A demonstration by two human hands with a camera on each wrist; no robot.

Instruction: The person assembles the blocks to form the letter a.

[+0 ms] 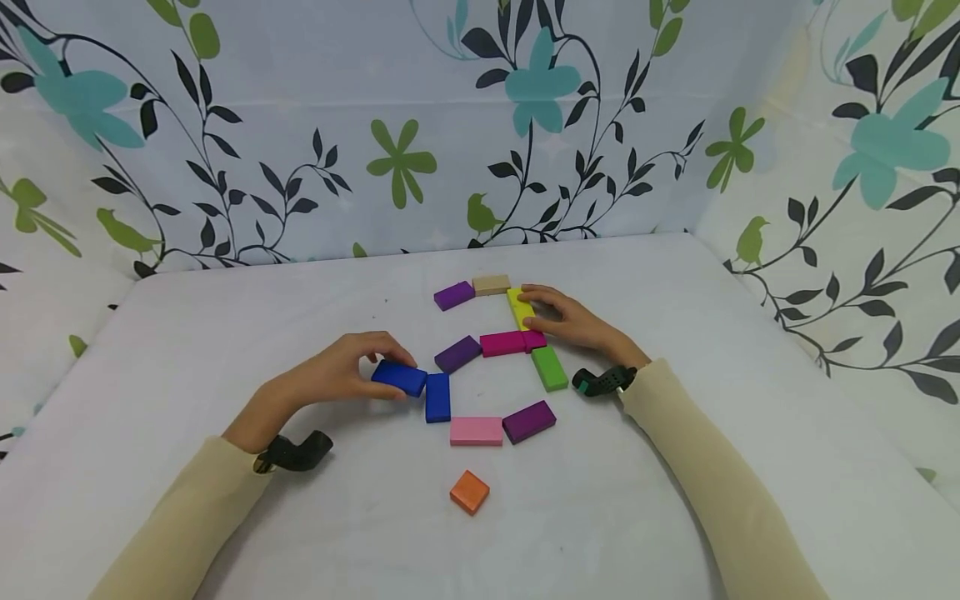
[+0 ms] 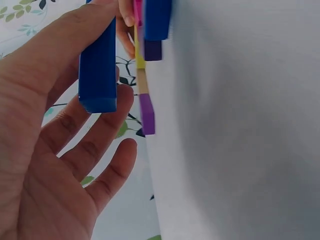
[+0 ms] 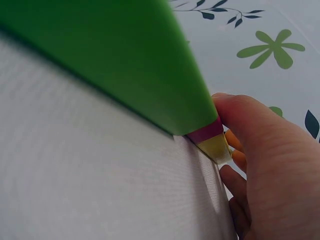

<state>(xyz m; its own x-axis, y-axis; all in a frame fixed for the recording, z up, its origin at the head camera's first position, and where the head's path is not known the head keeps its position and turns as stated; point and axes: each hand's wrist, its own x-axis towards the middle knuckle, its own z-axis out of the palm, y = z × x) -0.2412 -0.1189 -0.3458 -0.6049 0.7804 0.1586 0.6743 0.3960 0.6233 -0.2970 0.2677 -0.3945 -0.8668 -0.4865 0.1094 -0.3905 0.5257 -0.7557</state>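
Between thumb and fingers my left hand [image 1: 330,375] pinches a blue block [image 1: 399,378]. The left wrist view shows this blue block [image 2: 98,70] held off the white surface. Just right of it lies another blue block [image 1: 438,398]. My right hand [image 1: 576,323] grips a yellow block [image 1: 520,309] on the table, thumb at the near end, fingers at the far end. Two magenta blocks [image 1: 501,344] lie below the yellow one, and a green block [image 1: 551,369] continues the line. In the right wrist view, the green block [image 3: 125,65] hides part of the yellow block [image 3: 216,149].
More blocks lie on the white tabletop [image 1: 315,533]: a tan block [image 1: 491,285], purple blocks [image 1: 454,296] in several spots, a pink block [image 1: 476,432], and an orange block [image 1: 469,492] apart at the front. Patterned cloth [image 1: 300,83] hangs behind.
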